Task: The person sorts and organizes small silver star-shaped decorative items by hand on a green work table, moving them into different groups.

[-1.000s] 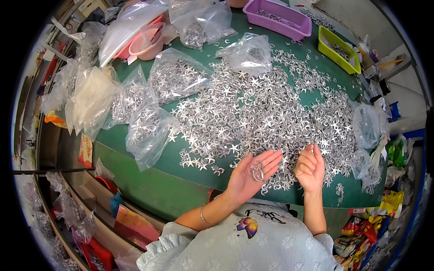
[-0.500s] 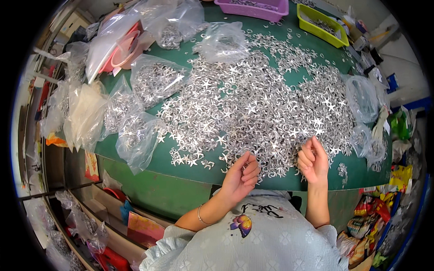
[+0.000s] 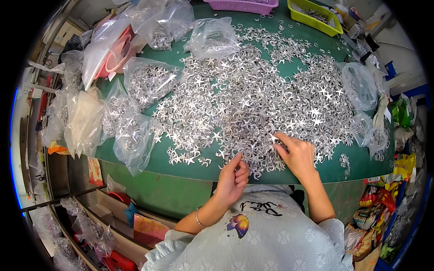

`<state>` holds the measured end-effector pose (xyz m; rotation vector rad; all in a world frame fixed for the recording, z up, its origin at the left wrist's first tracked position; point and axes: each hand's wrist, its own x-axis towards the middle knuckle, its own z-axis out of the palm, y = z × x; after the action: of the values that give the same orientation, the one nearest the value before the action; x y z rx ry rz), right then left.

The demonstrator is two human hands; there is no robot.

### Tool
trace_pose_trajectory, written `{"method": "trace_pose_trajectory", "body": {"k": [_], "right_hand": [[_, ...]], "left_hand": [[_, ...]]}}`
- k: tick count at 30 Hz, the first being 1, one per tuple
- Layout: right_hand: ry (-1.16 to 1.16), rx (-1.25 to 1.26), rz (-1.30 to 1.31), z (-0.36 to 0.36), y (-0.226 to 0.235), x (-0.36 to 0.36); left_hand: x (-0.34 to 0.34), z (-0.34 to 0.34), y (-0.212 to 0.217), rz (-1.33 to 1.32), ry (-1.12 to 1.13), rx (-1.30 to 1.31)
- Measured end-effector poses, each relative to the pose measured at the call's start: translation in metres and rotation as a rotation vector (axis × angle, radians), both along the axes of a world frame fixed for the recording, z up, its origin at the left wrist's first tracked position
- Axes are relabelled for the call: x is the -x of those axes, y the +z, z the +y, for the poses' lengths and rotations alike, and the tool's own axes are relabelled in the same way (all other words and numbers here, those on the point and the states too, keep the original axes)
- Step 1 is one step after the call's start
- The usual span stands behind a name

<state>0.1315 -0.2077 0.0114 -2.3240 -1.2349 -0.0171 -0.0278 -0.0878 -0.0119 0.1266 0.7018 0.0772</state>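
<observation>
A wide heap of small silver metal pieces [image 3: 253, 99], many star-shaped and others curved or ring-like, covers the middle of the green table [image 3: 194, 170]. My left hand [image 3: 232, 181] is at the heap's near edge, its fingers curled with thumb and forefinger together; what they hold, if anything, is too small to make out. Over the near right part of the heap, my right hand [image 3: 296, 156] reaches leftward. Its thumb and forefinger are apart, with a bright star-shaped piece [image 3: 273, 138] near the fingertips; no grip on it can be seen.
Clear plastic bags of pieces [image 3: 151, 83] lie along the left, beside a pink basket [image 3: 118, 54]. At the far edge stand a purple tray [image 3: 244, 5] and a yellow-green tray [image 3: 315, 20]. More clear bags [image 3: 359, 88] lie at the right edge; drawers [image 3: 106, 212] are lower left.
My right hand has moved left over the heap, and its thumb and forefinger have parted. My left hand stays curled near the edge. The whole view has shifted slightly.
</observation>
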Motion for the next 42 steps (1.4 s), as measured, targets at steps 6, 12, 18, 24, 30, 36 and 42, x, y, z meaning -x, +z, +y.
{"method": "trace_pose_trajectory", "body": {"k": [6,12,18,24,30,36,42], "right_hand": [[-0.184,-0.105,-0.079,-0.014,-0.004,-0.025],[-0.352,-0.115,0.086,-0.031,0.001,-0.033],[-0.284,-0.035,0.249,-0.028,0.011,-0.017],[-0.313,0.148,0.368,-0.037,0.022,-0.016],[-0.243,0.129,0.329,-0.046,0.012,-0.016],[-0.173,0.128,0.389,-0.060,0.016,-0.022],[-0.306,0.029,0.423,-0.066,0.016,-0.033]], "left_hand": [[-0.005,-0.001,0.014,0.047,-0.124,-0.241],[-0.010,-0.001,0.015,0.012,-0.181,-0.272],[-0.016,-0.002,0.016,0.009,-0.215,-0.226],[-0.014,-0.006,0.014,-0.017,-0.257,-0.214],[-0.018,-0.008,0.016,-0.032,-0.332,-0.179],[-0.021,-0.010,0.021,-0.029,-0.380,-0.216],[-0.024,-0.012,0.023,-0.034,-0.439,-0.156]]}}
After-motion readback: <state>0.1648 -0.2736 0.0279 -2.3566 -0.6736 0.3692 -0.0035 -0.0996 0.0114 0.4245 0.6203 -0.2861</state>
